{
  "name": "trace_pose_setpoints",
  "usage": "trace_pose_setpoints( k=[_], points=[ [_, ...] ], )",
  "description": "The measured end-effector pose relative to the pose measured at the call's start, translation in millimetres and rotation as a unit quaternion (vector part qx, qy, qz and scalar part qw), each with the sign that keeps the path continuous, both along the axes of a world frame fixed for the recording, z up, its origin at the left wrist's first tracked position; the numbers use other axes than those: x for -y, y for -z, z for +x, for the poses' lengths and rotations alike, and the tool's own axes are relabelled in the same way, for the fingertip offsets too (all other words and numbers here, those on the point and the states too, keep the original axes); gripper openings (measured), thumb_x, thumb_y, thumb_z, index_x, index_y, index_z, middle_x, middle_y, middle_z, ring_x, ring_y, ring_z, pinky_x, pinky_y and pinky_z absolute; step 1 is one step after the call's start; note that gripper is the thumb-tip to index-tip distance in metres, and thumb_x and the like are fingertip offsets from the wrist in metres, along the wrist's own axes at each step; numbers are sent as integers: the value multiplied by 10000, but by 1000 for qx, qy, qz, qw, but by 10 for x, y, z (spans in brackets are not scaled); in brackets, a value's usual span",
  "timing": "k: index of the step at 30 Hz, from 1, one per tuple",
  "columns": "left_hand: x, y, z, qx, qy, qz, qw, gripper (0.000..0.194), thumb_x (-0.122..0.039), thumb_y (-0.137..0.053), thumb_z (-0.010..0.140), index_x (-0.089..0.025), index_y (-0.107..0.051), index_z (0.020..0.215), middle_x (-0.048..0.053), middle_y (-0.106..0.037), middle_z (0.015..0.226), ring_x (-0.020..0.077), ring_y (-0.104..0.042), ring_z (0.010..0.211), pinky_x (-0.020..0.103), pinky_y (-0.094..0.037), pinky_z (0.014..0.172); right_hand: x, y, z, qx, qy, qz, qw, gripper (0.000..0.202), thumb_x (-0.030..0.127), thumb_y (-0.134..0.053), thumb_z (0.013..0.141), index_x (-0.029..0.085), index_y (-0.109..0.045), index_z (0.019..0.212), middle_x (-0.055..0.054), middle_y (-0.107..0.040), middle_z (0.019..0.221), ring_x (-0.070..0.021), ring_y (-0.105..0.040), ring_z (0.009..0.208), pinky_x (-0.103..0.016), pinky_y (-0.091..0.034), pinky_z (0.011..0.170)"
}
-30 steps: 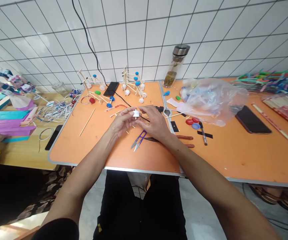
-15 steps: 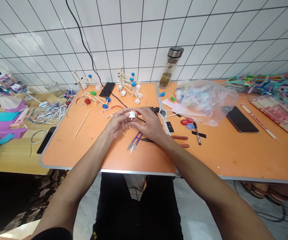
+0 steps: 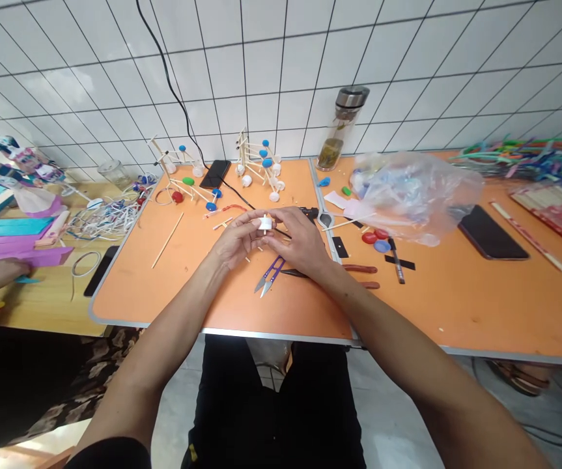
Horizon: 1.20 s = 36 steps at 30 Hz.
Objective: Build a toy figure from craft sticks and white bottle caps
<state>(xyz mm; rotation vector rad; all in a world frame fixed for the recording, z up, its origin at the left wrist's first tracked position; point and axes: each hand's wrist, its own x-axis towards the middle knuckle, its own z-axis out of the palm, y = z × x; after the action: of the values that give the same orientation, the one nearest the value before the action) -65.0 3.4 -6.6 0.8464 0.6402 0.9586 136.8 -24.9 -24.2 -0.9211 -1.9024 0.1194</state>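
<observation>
Holds a small white round piece with a thin pale rod through its middle (image 3: 265,223) between the thumb and fingers of the left hand (image 3: 239,240), grip closed on it, just above the orange surface (image 3: 422,319). Has the right hand (image 3: 301,242) at the piece's other side, fingers curled and thumb close below, grip partly closed; cannot tell whether pressing on it too.

Just below the hands, has purple-handled metal snips (image 3: 275,265) lying with blades spread, and beside them pliers with reddish-brown handles (image 3: 360,268), partly under the right wrist. To the left, a thin wooden stick (image 3: 167,241). Behind, two frames of pale sticks with coloured round caps (image 3: 242,153), with a black phone (image 3: 215,174) between them. Farther right, a clear bottle with a metal lid (image 3: 332,146), a filled translucent plastic bag (image 3: 407,195), red and blue round caps (image 3: 369,238) and a black marker (image 3: 398,262). At far left, another person's hand (image 3: 4,270) by purple and turquoise strips (image 3: 12,241).
</observation>
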Motion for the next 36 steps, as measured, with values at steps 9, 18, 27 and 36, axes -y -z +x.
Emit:
trace_pose_setpoints(
  k=[9, 18, 27, 36],
  points=[
    [13, 20, 29, 12, 21, 0, 1000, 464, -292, -1006, 802, -175, -788, 1194, 95, -884, 1081, 170, -836, 846, 237, -641, 743, 17, -3, -9, -1, -1, 12, 1000, 480, 216, -786, 968, 281, -677, 1431, -125, -776, 1339, -358, -741, 1250, -551, -629, 1084],
    [23, 22, 59, 15, 16, -3, 1000, 431, -277, -995, 799, -172, -787, 1162, 79, -873, 1024, 185, -840, 836, 265, -642, 773, 32, 13, -40, 10, -3, 11, 1000, 546, 229, -795, 971, 298, -662, 1496, -128, -767, 1401, -376, -731, 1311, -581, -625, 1124],
    [19, 53, 75, 16, 29, -5, 999, 461, -280, -1010, 789, -161, -769, 1164, 98, -878, 1029, 192, -836, 827, 269, -647, 746, 67, -51, -40, 19, -8, -13, 1000, 482, 172, -731, 976, 280, -705, 1445, -110, -796, 1355, -350, -751, 1273, -530, -626, 1105],
    [47, 38, 77, 5, 29, -11, 999, 386, -268, -976, 839, -163, -779, 1154, 76, -868, 1016, 180, -833, 855, 259, -641, 769, 57, -43, -27, 20, -5, -4, 1000, 431, 171, -732, 991, 261, -711, 1412, -114, -814, 1334, -338, -770, 1232, -512, -621, 1085]
  ],
)
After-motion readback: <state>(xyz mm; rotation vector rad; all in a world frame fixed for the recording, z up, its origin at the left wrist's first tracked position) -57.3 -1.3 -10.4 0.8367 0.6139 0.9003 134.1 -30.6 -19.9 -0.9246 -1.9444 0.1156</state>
